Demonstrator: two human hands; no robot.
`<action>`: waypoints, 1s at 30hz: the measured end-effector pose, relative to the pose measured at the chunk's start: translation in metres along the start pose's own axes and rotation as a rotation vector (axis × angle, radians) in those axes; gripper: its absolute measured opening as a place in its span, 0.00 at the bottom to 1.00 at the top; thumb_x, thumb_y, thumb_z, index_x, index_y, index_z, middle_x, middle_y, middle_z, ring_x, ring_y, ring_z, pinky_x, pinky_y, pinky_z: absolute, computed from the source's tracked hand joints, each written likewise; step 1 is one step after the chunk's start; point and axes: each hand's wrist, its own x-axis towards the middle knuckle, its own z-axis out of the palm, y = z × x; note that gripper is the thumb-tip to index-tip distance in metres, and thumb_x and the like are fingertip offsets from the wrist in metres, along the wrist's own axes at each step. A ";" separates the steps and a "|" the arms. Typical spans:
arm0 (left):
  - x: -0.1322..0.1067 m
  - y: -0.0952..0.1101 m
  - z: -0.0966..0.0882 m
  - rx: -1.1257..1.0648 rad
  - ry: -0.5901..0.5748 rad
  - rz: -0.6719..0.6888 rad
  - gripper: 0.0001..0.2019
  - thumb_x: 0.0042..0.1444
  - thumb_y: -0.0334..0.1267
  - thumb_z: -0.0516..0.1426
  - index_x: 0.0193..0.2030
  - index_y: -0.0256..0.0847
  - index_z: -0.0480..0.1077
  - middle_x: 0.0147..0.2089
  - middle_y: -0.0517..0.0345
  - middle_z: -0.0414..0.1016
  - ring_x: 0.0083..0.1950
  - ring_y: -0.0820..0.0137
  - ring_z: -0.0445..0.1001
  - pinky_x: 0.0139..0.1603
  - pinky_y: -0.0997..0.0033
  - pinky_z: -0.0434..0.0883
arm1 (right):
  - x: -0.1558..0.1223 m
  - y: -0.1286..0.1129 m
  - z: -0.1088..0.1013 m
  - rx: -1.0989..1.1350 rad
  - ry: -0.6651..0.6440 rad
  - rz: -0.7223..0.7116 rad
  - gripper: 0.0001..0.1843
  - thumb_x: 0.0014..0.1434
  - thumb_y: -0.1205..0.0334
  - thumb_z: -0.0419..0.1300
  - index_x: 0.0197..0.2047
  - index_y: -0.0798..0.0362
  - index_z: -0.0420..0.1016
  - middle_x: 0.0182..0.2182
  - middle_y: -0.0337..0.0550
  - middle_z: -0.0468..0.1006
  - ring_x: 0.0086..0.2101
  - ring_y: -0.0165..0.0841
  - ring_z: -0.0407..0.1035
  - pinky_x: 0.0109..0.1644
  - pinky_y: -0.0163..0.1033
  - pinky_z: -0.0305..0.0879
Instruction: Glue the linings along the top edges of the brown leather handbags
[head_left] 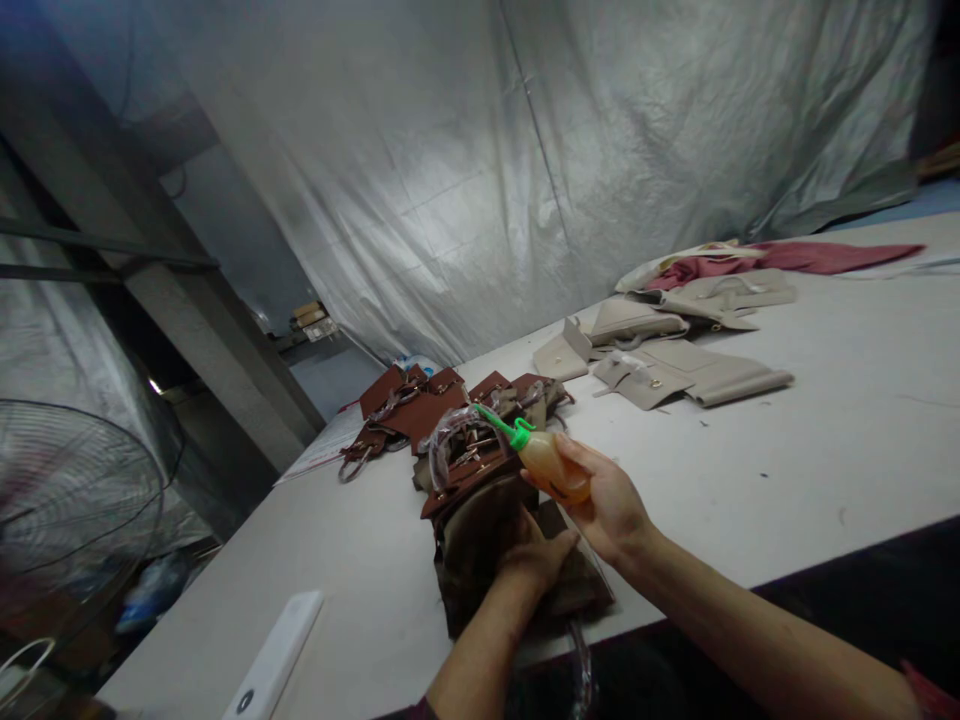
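My right hand (611, 505) grips a small squeeze bottle (551, 462) of orange liquid with a green pointed nozzle (504, 427). The nozzle tip points at the top of a stack of brown leather bag pieces (480, 490) with metal fittings. My left hand (532, 558) rests on the lower, dark brown piece of that stack, fingers curled over it, pressing it against the white table (787, 470).
More brown pieces (409, 405) lie behind the stack. Beige leather panels (675, 365) and a red cloth (780, 260) lie at the far right. A white flat bar (274, 655) lies at the near left. A fan (67, 520) stands left of the table. Grey sheeting hangs behind.
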 end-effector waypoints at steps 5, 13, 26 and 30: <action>0.007 0.009 -0.012 0.019 -0.082 -0.090 0.44 0.49 0.53 0.61 0.69 0.35 0.54 0.71 0.37 0.58 0.69 0.48 0.60 0.67 0.57 0.59 | 0.004 0.010 -0.009 0.002 0.026 0.026 0.07 0.56 0.61 0.65 0.35 0.57 0.80 0.33 0.45 0.83 0.31 0.34 0.75 0.37 0.38 0.77; -0.003 -0.005 -0.002 0.048 0.046 0.004 0.13 0.59 0.34 0.51 0.48 0.41 0.72 0.53 0.48 0.76 0.55 0.60 0.74 0.60 0.63 0.66 | 0.006 0.001 -0.012 -0.005 0.025 -0.009 0.08 0.57 0.62 0.65 0.35 0.58 0.80 0.33 0.46 0.83 0.30 0.35 0.76 0.38 0.40 0.77; -0.033 -0.043 -0.032 -0.033 0.519 0.328 0.15 0.62 0.45 0.51 0.49 0.37 0.62 0.39 0.44 0.79 0.43 0.57 0.79 0.48 0.58 0.75 | -0.001 -0.006 -0.008 0.100 0.048 0.073 0.07 0.61 0.66 0.60 0.35 0.57 0.80 0.32 0.46 0.84 0.30 0.35 0.77 0.39 0.40 0.79; -0.039 -0.031 -0.054 0.191 0.560 0.484 0.42 0.46 0.54 0.67 0.61 0.36 0.54 0.47 0.40 0.78 0.49 0.51 0.79 0.46 0.58 0.76 | -0.012 -0.009 0.004 0.168 0.117 0.087 0.12 0.65 0.67 0.56 0.33 0.55 0.79 0.31 0.44 0.83 0.30 0.33 0.77 0.38 0.40 0.79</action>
